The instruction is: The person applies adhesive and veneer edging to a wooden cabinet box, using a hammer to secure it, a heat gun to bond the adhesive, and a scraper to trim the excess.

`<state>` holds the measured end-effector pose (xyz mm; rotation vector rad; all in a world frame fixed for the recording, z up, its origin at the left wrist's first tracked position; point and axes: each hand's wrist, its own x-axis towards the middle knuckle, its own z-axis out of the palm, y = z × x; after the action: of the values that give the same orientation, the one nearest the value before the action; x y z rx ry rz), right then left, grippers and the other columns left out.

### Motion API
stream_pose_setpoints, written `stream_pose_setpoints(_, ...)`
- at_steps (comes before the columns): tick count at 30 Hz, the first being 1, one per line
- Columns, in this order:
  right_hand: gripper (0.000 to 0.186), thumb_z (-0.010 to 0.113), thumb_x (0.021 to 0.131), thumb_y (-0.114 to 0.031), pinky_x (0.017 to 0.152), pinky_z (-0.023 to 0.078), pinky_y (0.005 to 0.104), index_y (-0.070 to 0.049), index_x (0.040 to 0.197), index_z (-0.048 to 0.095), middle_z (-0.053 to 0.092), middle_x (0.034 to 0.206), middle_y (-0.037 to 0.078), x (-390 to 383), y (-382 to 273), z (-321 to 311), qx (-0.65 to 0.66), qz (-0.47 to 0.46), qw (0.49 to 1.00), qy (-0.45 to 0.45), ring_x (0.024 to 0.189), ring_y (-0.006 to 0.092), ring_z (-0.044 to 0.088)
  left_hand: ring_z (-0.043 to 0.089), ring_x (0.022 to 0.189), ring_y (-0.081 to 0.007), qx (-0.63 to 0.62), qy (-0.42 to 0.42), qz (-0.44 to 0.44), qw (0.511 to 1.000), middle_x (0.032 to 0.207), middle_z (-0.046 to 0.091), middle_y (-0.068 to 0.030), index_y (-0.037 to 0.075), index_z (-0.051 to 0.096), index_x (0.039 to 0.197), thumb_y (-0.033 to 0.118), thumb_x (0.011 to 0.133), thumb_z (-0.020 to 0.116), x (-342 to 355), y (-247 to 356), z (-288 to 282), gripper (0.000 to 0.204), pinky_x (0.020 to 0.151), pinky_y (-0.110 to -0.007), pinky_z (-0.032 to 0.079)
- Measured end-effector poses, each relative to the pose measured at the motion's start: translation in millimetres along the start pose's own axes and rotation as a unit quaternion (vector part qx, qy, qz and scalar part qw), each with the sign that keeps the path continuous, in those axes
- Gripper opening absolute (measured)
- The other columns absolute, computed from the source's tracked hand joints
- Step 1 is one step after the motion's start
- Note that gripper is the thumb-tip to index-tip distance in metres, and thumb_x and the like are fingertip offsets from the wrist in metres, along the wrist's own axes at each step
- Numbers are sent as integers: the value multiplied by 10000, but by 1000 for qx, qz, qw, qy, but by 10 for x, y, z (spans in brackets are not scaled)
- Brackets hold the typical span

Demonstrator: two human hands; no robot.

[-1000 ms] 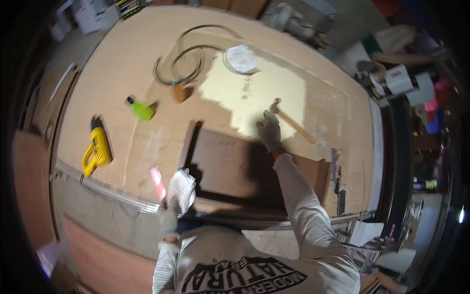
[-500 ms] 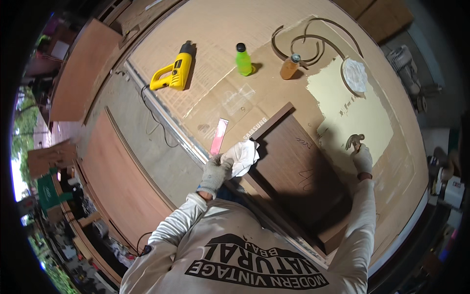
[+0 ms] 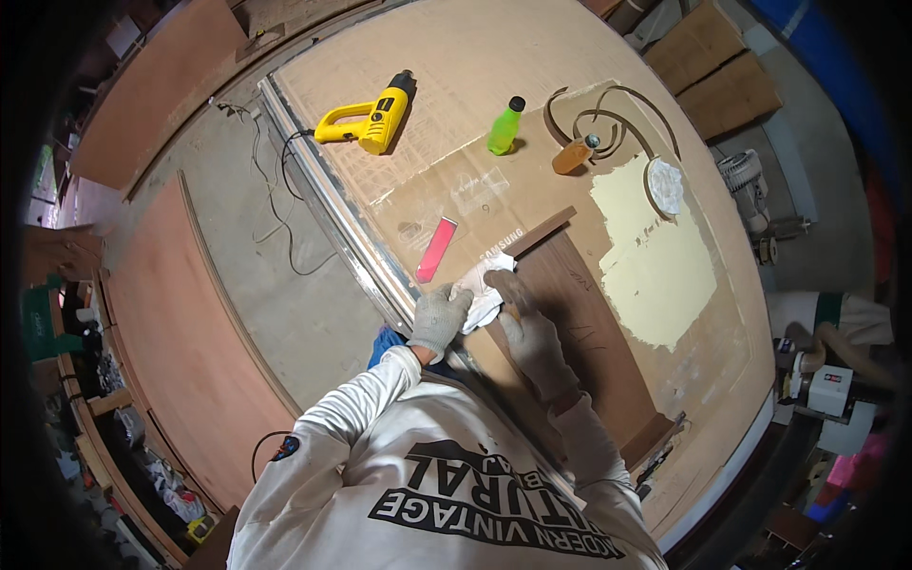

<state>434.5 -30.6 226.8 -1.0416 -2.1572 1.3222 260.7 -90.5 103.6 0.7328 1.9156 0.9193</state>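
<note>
My left hand [image 3: 439,319], in a pale knit glove, is closed on a crumpled white cloth [image 3: 483,306]. The cloth lies over the near left corner of a dark brown wooden piece [image 3: 600,344] with raised edges. In my right hand [image 3: 538,355], also gloved, is a hammer [image 3: 503,282], gripped by its handle. The hammer's brown head is at the cloth, close to my left fingers; whether it touches cannot be made out. A flat red strip [image 3: 438,249] lies on the cardboard just beyond my left hand.
Cardboard [image 3: 456,204] covers the worktable. On it are a yellow heat gun [image 3: 378,122], a green bottle [image 3: 504,129], an amber bottle [image 3: 572,157], curved brown strips [image 3: 632,140], a white cloth wad [image 3: 665,185] and a cream-coloured patch [image 3: 655,266]. Wooden panels [image 3: 195,304] stand left.
My right hand has brought the hammer leftward from over the cream patch to the cloth beside my left hand. My left hand keeps hold of the cloth. The whole view has shifted and turned.
</note>
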Motion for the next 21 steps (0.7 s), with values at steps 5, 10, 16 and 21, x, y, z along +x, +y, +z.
stream_pose_setpoints(5,553,545,1035,-73,1039,529,400,-111,1570,411,536,1546,131,79,-470,85,-102,-68,992,26,1354,363,566,721,691,-293,20,8,34,999,730,716,-197,-44,761,1031,341,928,682,1,-8,-139,406,685,-420,553)
stream_pose_setpoints(10,540,567,1034,-130,1009,543,454,-91,1554,427,517,1552,153,86,129,252,-174,48,981,-70,1299,397,589,735,669,-258,-16,31,74,997,730,730,-181,-39,761,1074,349,936,689,47,-176,29,418,654,-400,561)
stream_pose_setpoints(16,443,560,1039,-206,926,554,532,-85,1464,525,628,1370,214,210,-70,244,-242,12,970,33,1140,476,638,741,704,-272,13,17,43,999,748,731,-196,-43,757,1087,345,932,691,-17,-90,-118,423,681,-402,566)
stream_pose_setpoints(21,432,573,1033,-232,874,555,570,-61,1428,550,679,1189,277,350,180,87,-305,211,927,-55,1013,503,668,716,905,-451,-28,-17,13,999,907,718,-309,-45,754,1054,410,910,643,-55,101,-169,491,853,-511,545)
